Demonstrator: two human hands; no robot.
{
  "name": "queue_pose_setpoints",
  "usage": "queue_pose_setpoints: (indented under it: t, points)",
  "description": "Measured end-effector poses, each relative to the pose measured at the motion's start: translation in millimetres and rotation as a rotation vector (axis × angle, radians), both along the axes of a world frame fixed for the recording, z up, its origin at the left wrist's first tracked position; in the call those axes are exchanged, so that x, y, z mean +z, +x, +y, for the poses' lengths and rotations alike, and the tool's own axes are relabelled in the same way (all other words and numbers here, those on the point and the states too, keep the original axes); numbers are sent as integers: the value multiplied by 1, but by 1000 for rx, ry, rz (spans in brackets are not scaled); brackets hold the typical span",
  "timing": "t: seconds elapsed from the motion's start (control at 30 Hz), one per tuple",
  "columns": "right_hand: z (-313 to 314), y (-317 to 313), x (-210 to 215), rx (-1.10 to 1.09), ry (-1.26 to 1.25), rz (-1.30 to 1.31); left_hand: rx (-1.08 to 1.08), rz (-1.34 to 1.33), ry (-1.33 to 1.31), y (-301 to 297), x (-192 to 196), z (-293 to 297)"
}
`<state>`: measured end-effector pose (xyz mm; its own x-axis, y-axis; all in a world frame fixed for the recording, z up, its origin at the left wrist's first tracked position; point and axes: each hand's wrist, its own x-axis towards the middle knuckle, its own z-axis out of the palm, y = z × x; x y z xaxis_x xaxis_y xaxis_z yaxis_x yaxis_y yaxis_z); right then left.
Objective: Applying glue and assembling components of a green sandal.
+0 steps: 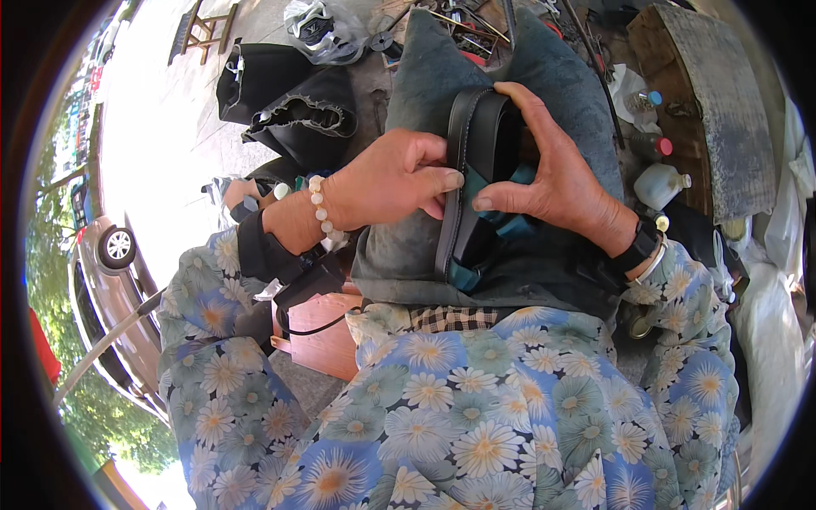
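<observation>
A black sandal (460, 144) with a stitched sole edge and teal straps (512, 223) is turned on its side over my lap. My left hand (378, 180) is closed at the sole's left edge, thumb and fingers pinching near its middle. What else may sit between those fingertips is too small to make out. On the other side, my right hand (568, 174) wraps the sandal, its fingers reaching over the top end and its thumb by the straps. Under the sandal lies a dark grey-green cloth (416, 85) covering my legs.
Black boots (297, 119) lie on the pavement at the left, below a wooden stool (204, 32). Assorted tools (463, 30) lie beyond my knees. At the right are a wooden box (722, 110), a white jug (661, 185) and capped bottles (650, 146). A parked car (119, 314) stands far left.
</observation>
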<state>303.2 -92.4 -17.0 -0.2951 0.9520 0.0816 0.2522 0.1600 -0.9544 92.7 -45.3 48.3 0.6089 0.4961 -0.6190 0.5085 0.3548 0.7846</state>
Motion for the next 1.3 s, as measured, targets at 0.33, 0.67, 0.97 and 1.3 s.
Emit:
queue_pose_setpoints:
  t: [0.33,0.67,0.97,1.3]
  points:
    - [-3,-6,1,-1,24,1,-97,122,-34,-2,5,4]
    - [-1,-7,3,-36,27,-36,90,17,179,-12,-8,-26]
    - [-1,-9,4,-35,7,4,242,-165,17,-28,-24,-33]
    - [2,-8,3,-28,3,6,258,-228,-68,-34,-37,-26]
